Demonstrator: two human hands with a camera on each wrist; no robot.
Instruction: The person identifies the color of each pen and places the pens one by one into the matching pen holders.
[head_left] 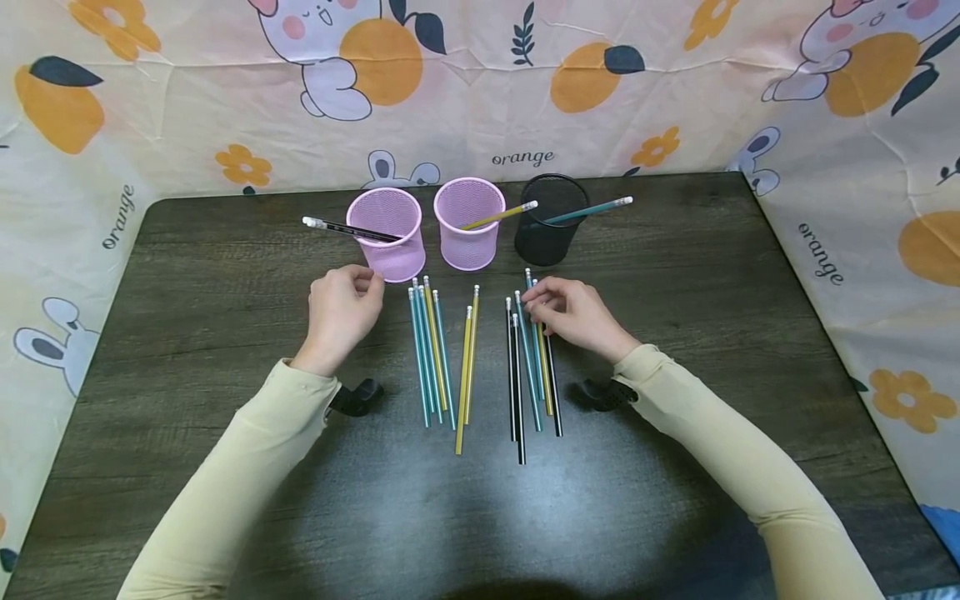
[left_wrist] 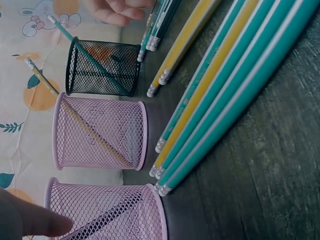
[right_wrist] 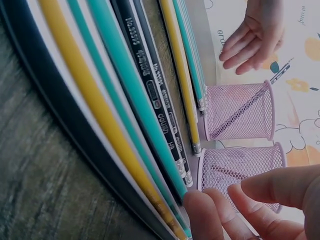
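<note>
My left hand (head_left: pixel 341 308) hovers just in front of the left pink mesh cup (head_left: pixel 399 260), fingers loosely bent and holding nothing. A black pencil (head_left: pixel 341 227) leans in that cup. The middle pink mesh cup (head_left: pixel 468 247) holds a yellow pencil (head_left: pixel 501 217), and the black mesh cup (head_left: pixel 547 246) a teal one (head_left: pixel 592 210). Over the eraser ends of the right-hand group of black, teal and yellow pencils (head_left: pixel 513 375) is my right hand (head_left: pixel 577 317), its fingers loosely bent with nothing seen between them. Whether its fingertips touch a pencil is unclear.
Several teal pencils (head_left: pixel 418 358) and a yellow one lie left of centre. Two yellow pencils (head_left: pixel 467 375) lie beside them. The dark wooden table (head_left: pixel 225 275) meets a printed cloth (head_left: pixel 465 125) behind the cups and at the sides.
</note>
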